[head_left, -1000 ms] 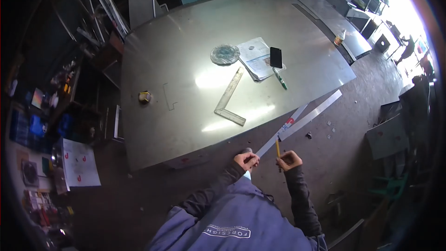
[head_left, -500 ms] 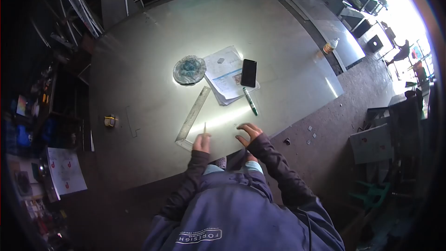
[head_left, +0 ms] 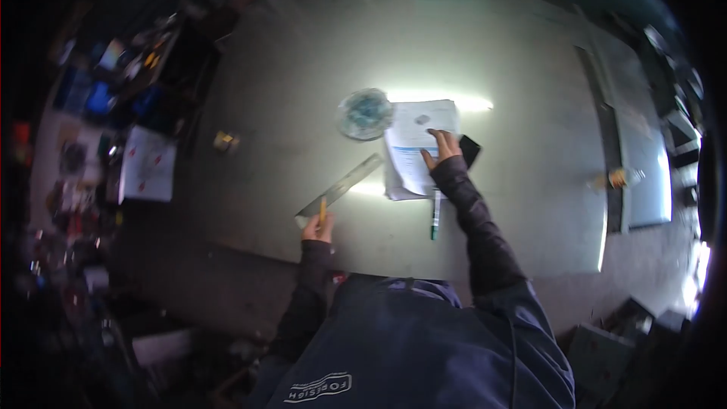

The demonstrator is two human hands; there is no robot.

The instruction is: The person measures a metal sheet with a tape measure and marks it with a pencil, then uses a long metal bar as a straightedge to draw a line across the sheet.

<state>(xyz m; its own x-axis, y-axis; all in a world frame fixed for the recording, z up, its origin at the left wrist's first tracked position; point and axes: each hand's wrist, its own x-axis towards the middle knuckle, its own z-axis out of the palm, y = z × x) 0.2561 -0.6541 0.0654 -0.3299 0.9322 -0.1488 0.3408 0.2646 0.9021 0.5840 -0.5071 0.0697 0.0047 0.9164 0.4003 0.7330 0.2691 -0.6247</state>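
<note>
My left hand (head_left: 317, 229) is closed on a thin yellow pencil-like stick (head_left: 322, 210), beside the lower end of a metal square ruler (head_left: 344, 183). My right hand (head_left: 444, 148), fingers apart, is over the right part of the printed papers (head_left: 413, 170). Partly behind that hand lies a black phone (head_left: 469, 151). A green and white marker (head_left: 435, 216) rests below the papers. Left of the papers is a round, bluish, plastic-wrapped roll (head_left: 365, 114). Whether my right fingers touch the paper cannot be told.
The large metal table (head_left: 288, 98) fills the middle. A small yellow object (head_left: 226, 142) sits at its left, blurred. A bottle (head_left: 625, 177) lies at the right by a metal strip. A sheet with red marks (head_left: 148, 163) is beyond the left edge.
The view has turned, shifting the table's things. My right hand has moved forward from near the table's front edge to over the papers. My left hand still holds the stick.
</note>
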